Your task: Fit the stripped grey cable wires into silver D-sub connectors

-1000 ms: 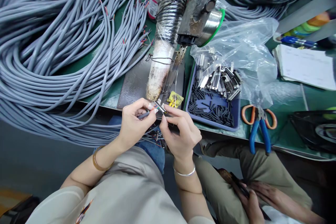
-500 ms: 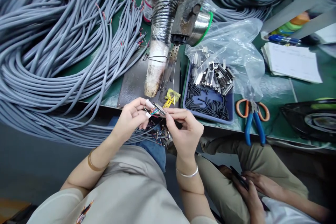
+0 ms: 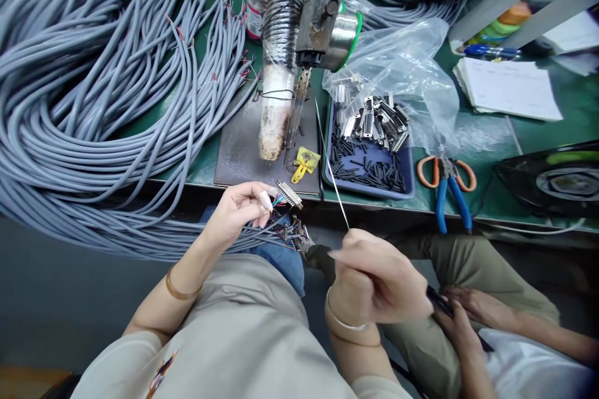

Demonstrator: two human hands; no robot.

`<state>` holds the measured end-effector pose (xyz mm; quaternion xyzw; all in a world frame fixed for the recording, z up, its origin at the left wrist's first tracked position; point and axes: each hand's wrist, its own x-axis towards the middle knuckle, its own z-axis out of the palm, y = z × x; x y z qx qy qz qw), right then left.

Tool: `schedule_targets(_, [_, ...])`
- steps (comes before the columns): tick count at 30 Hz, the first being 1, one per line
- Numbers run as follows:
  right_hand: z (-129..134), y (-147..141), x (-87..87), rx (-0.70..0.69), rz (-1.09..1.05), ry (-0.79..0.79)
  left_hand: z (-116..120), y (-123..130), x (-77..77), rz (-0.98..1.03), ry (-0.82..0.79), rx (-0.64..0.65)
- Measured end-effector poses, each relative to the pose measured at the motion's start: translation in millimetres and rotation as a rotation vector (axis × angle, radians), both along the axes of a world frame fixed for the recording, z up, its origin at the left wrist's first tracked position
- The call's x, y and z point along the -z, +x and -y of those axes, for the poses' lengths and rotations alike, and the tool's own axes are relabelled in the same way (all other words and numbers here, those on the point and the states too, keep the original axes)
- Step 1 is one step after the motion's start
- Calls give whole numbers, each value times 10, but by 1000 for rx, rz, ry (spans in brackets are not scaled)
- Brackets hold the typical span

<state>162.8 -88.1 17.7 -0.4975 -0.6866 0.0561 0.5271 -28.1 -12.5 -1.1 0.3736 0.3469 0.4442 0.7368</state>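
Note:
My left hand is closed in a pinch, with white-tipped fingers on the coloured wires just behind a metal multi-pin connector. The connector points up and right, just off the table's front edge. To the right and lower, my right hand is closed and partly blurred. A thin silver solder wire runs taut from near the solder spool down to its fingers. The soldering iron hangs tip-down from a bracket. Below my left hand, several wired connectors lie over my lap.
Grey cables cover the left side. A blue tray holds connectors and black tubing pieces, beside a plastic bag. A white-ended hose hangs over a dark plate. Cutters lie right; another person's hands are close by.
My right hand has left the connector and swung right and down, drawing the solder wire taut. My left hand keeps the connector, which has tilted. The whole view has shifted slightly.

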Motion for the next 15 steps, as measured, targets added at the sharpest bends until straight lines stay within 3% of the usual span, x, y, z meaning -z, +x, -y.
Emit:
schedule_targets(4, [-44,-124,-139,-96,183,-57,55,4,25,0,102,-20])
schedule_targets(8, [-163,-214,-81,-142,266,-118,104,23,21,-50,110,19])
schedule_targets(12, [-309,-170,14,-115,7,-352,111,13,23,-77,45,121])
schedule_targets(15, [-429,-84,25,-232,-202,-609,95,-9,23,-56,11,175])
